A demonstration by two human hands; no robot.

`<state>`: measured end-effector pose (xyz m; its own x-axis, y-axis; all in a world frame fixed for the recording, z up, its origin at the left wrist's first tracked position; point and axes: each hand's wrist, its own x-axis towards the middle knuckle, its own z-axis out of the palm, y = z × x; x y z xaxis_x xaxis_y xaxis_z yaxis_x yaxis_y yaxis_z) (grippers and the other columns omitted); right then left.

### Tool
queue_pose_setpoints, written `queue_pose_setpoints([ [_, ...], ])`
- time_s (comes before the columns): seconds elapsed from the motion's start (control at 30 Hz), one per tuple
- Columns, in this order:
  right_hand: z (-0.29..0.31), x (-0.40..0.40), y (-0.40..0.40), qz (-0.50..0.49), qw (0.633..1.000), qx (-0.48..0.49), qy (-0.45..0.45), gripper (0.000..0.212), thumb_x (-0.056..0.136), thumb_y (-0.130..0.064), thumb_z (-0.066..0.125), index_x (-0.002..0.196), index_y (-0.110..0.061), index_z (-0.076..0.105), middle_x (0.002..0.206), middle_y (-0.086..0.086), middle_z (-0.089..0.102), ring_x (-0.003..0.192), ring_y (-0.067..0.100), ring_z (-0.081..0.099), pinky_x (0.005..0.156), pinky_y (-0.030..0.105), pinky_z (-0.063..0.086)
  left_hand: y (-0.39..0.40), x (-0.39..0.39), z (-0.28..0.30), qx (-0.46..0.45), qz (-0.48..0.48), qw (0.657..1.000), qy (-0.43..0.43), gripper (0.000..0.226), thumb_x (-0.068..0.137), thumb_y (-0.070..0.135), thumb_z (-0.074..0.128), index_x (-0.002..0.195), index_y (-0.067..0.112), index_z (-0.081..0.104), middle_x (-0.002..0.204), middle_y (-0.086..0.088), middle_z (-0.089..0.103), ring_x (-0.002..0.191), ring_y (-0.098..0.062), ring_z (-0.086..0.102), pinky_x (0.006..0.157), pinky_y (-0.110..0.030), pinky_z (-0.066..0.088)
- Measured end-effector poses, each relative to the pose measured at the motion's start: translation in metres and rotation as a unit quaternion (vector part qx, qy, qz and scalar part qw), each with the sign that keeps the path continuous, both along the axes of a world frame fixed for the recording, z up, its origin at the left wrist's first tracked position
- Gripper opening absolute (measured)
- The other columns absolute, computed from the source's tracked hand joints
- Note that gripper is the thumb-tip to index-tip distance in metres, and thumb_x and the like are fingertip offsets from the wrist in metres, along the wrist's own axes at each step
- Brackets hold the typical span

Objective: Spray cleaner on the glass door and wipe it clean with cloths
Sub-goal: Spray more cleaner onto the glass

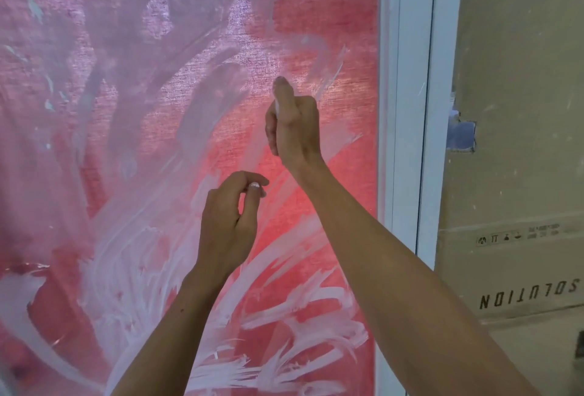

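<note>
Head view: glass door (pixel 177 85) filled frame, smeared with white streaks, thickest low; white frame (pixel 407 111) at right. Right hand (pixel 294 123) raised near glass, fingers curled, thumb up; something thin and white possibly in grip, unclear. Left hand (pixel 230 221) lower, fingers loosely curled, seemingly empty. No cloth or sprayer visible. Advice: wipe in overlapping passes, top downward, finishing along frame edge.

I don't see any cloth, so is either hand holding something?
No cloth or bottle shows. The left hand pinches something small and white; the right hand, fingers curled, cannot be told.
</note>
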<state>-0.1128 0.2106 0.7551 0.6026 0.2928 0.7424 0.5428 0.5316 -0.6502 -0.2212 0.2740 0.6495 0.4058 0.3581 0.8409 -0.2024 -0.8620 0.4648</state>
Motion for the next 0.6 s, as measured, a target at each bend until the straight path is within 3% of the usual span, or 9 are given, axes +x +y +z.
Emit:
queue_pose_setpoints([
  [0.13,-0.011,0.017,-0.007,-0.069,0.997,0.015,0.02,0.075,0.084,-0.058,0.038,0.056,0.012,0.039,0.048,0.024,0.033,0.043,0.031,0.031,0.046,0.056,0.041,-0.007,0.011,0.003,-0.005,-0.012,1.0,-0.002,0.027,0.104,0.024,0.043,0.105,0.019,0.07,0.096,0.016,0.069,0.095,-0.009,0.067,0.088,-0.045,0.052],
  [0.27,-0.03,0.033,-0.026,-0.071,0.995,-0.025,0.064,0.083,0.082,-0.072,0.038,0.053,0.005,0.046,0.045,0.011,0.042,0.042,0.029,0.042,0.052,0.058,0.047,-0.019,0.026,-0.001,-0.003,-0.035,0.999,0.017,0.025,0.104,0.024,0.045,0.104,0.019,0.07,0.094,0.014,0.069,0.093,-0.011,0.067,0.085,-0.039,0.051],
  [0.33,-0.04,0.039,-0.034,-0.081,0.994,-0.011,0.068,0.085,0.083,-0.069,0.038,0.056,0.012,0.044,0.045,0.016,0.038,0.041,0.033,0.037,0.048,0.058,0.043,-0.026,0.034,-0.008,-0.012,-0.045,0.998,0.03,0.025,0.103,0.025,0.045,0.104,0.02,0.07,0.093,0.015,0.07,0.094,-0.009,0.066,0.086,-0.039,0.051],
  [0.47,-0.061,0.054,-0.059,-0.114,0.992,-0.003,0.061,0.076,0.086,-0.058,0.037,0.053,0.01,0.04,0.044,0.024,0.033,0.038,0.039,0.035,0.042,0.051,0.038,-0.049,0.06,-0.028,-0.022,-0.075,0.995,0.064,0.024,0.102,0.027,0.046,0.106,0.022,0.069,0.093,0.014,0.071,0.092,-0.009,0.067,0.084,-0.04,0.052],
  [0.53,-0.075,0.063,-0.074,-0.067,0.993,-0.061,0.072,0.074,0.086,-0.061,0.041,0.048,0.002,0.043,0.041,0.014,0.037,0.037,0.028,0.037,0.045,0.041,0.037,-0.06,0.072,-0.04,-0.031,-0.094,0.991,0.089,0.025,0.101,0.033,0.046,0.107,0.022,0.067,0.095,0.014,0.071,0.094,-0.009,0.068,0.086,-0.041,0.054],
  [0.6,-0.092,0.069,-0.092,0.012,0.99,-0.104,0.089,0.071,0.09,-0.061,0.047,0.049,-0.003,0.049,0.045,0.017,0.043,0.037,0.024,0.039,0.045,0.03,0.035,-0.07,0.082,-0.053,-0.039,-0.105,0.987,0.117,0.028,0.098,0.042,0.047,0.106,0.023,0.066,0.098,0.016,0.071,0.096,-0.008,0.067,0.087,-0.04,0.054],
])
